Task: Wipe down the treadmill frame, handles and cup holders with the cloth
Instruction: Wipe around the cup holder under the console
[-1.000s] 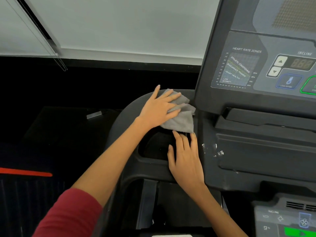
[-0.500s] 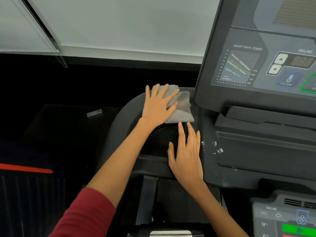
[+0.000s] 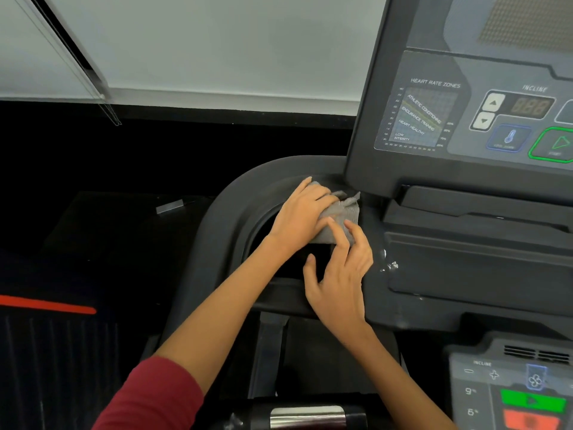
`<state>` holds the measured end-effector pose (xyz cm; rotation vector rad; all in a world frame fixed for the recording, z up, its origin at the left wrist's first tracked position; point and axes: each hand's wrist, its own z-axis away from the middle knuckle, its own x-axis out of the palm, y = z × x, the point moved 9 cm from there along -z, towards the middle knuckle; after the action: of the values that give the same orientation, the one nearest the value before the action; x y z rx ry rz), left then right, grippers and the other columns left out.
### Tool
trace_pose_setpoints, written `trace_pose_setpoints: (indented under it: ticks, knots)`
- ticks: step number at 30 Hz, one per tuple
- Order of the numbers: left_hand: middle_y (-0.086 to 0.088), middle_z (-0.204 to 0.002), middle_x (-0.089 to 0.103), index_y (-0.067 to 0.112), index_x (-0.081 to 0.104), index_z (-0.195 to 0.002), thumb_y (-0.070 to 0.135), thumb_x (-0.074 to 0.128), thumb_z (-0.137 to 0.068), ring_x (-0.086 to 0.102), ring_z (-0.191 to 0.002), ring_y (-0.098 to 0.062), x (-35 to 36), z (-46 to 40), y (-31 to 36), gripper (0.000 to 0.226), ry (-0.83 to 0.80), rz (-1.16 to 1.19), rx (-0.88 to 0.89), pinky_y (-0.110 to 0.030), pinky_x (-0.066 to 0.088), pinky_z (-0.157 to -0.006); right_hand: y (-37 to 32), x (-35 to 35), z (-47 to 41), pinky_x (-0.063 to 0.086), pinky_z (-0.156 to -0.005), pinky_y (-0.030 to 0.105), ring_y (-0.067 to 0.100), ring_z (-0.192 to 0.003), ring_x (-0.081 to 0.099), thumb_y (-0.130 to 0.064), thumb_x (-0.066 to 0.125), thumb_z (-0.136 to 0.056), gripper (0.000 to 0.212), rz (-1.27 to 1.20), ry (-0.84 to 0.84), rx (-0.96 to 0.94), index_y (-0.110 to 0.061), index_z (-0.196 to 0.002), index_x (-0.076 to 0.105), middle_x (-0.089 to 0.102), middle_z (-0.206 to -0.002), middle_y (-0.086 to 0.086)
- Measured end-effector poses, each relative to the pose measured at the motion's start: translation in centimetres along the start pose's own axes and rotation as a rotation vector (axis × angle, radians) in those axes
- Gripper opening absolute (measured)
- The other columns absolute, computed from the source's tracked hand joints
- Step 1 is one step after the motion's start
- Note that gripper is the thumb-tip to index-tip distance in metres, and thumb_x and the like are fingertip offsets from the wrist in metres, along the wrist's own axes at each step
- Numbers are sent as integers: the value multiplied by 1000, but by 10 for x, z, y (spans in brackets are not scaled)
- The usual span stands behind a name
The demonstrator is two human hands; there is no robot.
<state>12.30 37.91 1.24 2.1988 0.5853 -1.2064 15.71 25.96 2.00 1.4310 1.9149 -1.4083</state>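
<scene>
A grey cloth (image 3: pixel 344 215) lies bunched on the far right rim of the treadmill's left cup holder (image 3: pixel 279 259), close to the console base. My left hand (image 3: pixel 302 217) presses down on the cloth and grips it. My right hand (image 3: pixel 338 274) rests over the near right edge of the cup holder, fingers spread and curled, with the fingertips touching the cloth's lower edge. The dark curved treadmill frame (image 3: pixel 223 209) wraps around the cup holder. Part of the cloth is hidden under my left hand.
The treadmill console (image 3: pixel 465 119) with its heart rate chart and incline buttons rises at the right. A lower control panel (image 3: pixel 511 389) sits at bottom right. A metal grip sensor (image 3: pixel 307 414) shows at the bottom. White smudges (image 3: pixel 389 263) mark the tray front. Dark floor lies left.
My left hand has slid the cloth to the right, toward the console base, and bunched it. My right hand has lifted its fingers and reached up onto the cloth's lower edge.
</scene>
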Motion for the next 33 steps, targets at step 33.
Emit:
trace_pose_setpoints:
  ticks: [33]
  knots:
    - [-9, -139, 48, 8, 43, -140, 12, 55, -94, 39, -133, -22, -43, 81, -20, 48, -17, 112, -281, -48, 24, -115, 25, 52, -59, 9, -121, 39, 30, -145, 22, -13, 43, -100, 50, -46, -320, 12, 3, -145, 29, 33, -150, 19]
